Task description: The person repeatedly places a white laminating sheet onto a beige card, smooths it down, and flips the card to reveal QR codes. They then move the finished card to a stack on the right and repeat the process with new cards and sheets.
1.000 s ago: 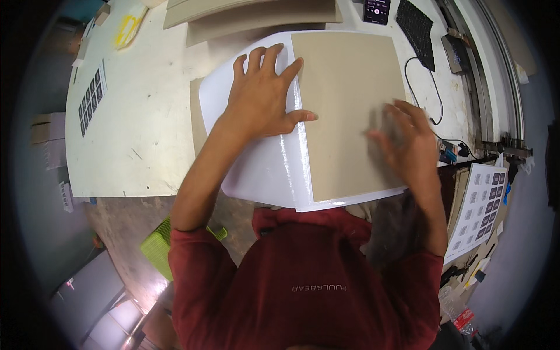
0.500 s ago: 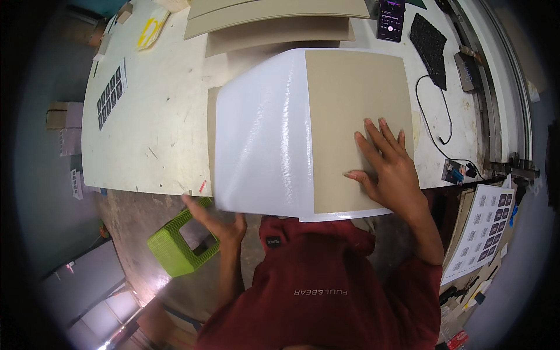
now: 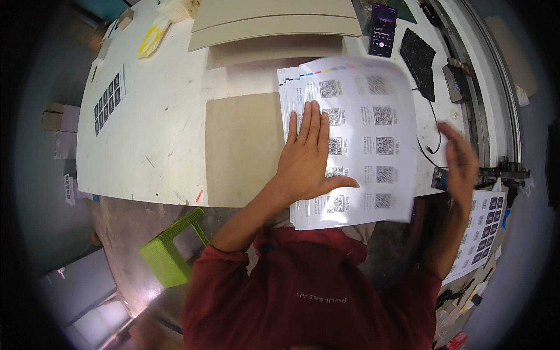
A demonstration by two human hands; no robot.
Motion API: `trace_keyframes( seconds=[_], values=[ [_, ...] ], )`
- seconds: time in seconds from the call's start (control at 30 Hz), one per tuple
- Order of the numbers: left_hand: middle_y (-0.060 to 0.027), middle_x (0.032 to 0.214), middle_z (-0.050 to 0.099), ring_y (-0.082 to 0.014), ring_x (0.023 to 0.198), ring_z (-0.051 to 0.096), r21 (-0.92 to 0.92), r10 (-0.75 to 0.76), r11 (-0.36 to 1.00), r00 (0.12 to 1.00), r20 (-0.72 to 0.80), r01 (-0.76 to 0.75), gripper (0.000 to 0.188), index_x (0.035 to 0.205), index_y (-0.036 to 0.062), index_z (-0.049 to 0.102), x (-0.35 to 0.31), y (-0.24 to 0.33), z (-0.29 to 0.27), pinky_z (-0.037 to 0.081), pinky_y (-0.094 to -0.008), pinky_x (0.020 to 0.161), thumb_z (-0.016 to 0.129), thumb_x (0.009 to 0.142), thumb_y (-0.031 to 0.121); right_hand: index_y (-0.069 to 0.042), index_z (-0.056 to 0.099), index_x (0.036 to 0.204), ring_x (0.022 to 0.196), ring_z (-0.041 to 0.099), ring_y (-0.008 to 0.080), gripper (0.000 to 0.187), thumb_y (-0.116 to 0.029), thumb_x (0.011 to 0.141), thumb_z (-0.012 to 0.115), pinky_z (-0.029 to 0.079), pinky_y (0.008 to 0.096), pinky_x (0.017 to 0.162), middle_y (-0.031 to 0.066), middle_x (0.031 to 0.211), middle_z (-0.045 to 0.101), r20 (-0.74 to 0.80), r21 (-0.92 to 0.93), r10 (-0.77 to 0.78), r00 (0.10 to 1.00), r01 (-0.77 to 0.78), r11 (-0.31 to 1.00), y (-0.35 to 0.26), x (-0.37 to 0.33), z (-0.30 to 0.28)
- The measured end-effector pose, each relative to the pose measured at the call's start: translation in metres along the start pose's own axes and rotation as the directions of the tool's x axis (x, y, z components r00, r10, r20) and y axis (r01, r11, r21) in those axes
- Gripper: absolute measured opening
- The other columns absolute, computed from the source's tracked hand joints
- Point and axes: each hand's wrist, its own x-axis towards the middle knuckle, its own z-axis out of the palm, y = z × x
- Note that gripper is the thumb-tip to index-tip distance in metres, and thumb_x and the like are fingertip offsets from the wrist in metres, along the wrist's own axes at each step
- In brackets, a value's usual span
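Observation:
My left hand (image 3: 306,157) lies flat on a stack of glossy white printed sheets (image 3: 382,166), fingers together and thumb stretched to the right. The sheets carry columns of square codes and small print, with coloured marks along the far edge. The top sheet's right side looks smeared by motion. My right hand (image 3: 461,157) is raised just right of the sheets, apart from them; its fingers are blurred. Left of the stack, a tan cardboard sheet (image 3: 242,151) rests on the white table (image 3: 157,140).
Stacked tan boards (image 3: 274,23) stand at the far side. A phone (image 3: 382,29), a black mesh piece (image 3: 418,64) and a cable (image 3: 436,125) lie at right, beside a metal rail (image 3: 501,87). Below the table's left edge stands a green plastic stool (image 3: 169,251).
My left hand has come from beyond the table's near edge onto the sheets. My right hand has lifted off to the right. Printed faces now show where blank white and tan surfaces were.

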Motion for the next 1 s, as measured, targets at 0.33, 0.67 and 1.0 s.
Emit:
trace_keyframes(
  seconds=[0.33, 0.67, 1.0],
  values=[
    [-0.0441, 0.153, 0.019, -0.0529, 0.148, 0.014, -0.043, 0.035, 0.999, 0.999, 0.016, -0.034, 0.134, 0.144, -0.0232, 0.023, 0.009, 0.001, 0.001, 0.011, -0.056, 0.122, 0.056, 0.074, 0.086, 0.0, 0.033, 0.153, 0.15, 0.026, 0.033, 0.07, -0.048, 0.103, 0.044, 0.015, 0.0551, 0.122, 0.0202, 0.159, 0.032, 0.54, -0.383, -0.5, 0.678, 0.726, 0.571, -0.014, 0.098, 0.176],
    [-0.0415, 0.155, 0.018, -0.0507, 0.149, 0.014, -0.04, -0.04, 0.998, 0.997, 0.067, 0.043, 0.125, 0.143, -0.0227, 0.028, 0.007, -0.002, 0.006, 0.013, -0.0553, 0.121, 0.051, 0.08, 0.082, -0.006, 0.036, 0.152, 0.151, 0.025, 0.0314, 0.087, -0.063, 0.091, 0.057, 0.014, 0.0623, 0.12, 0.0196, 0.16, 0.03, 0.788, -0.225, -0.262, 0.557, 0.656, 0.72, -0.002, -0.022, 0.11],
    [-0.0439, 0.153, 0.021, -0.0542, 0.147, 0.018, 0.027, -0.039, 0.999, 0.999, 0.029, 0.038, 0.122, 0.143, -0.0232, 0.027, 0.009, 0.005, 0.007, 0.014, -0.0573, 0.12, 0.06, 0.08, 0.075, -0.005, 0.032, 0.155, 0.152, 0.013, 0.043, 0.089, -0.06, 0.091, 0.059, 0.006, 0.0711, 0.115, 0.0225, 0.164, 0.02, 0.416, -0.511, -0.236, 0.878, 0.44, 0.738, 0.034, 0.001, 0.103]
  ],
)
